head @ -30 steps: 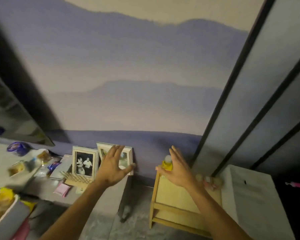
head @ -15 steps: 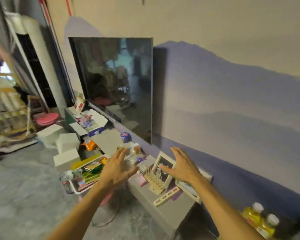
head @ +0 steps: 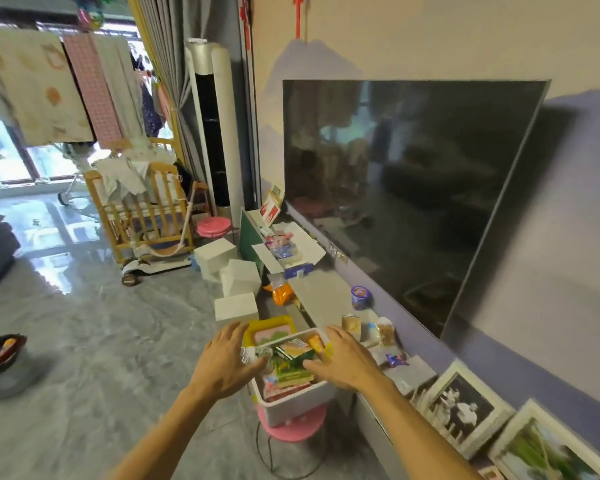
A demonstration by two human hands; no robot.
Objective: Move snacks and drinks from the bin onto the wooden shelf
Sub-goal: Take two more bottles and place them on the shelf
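Both hands, left and right, spread over the bin (snack packets inside).

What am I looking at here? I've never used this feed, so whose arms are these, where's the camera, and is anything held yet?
There is no machine: these are a person's two bare arms, seen from a wide-angle camera worn on their head, looking forward and down. There is only this one view.

The left hand and right hand reach, fingers spread, over a white bin that sits on a pink stool. The bin is packed with snack packets, including a green packet, and a bottle lies at its left edge. Neither hand has closed on anything.

To the right runs a low grey cabinet under a dark TV, with a blue cup and framed photos on it. The wooden shelf is not in view.
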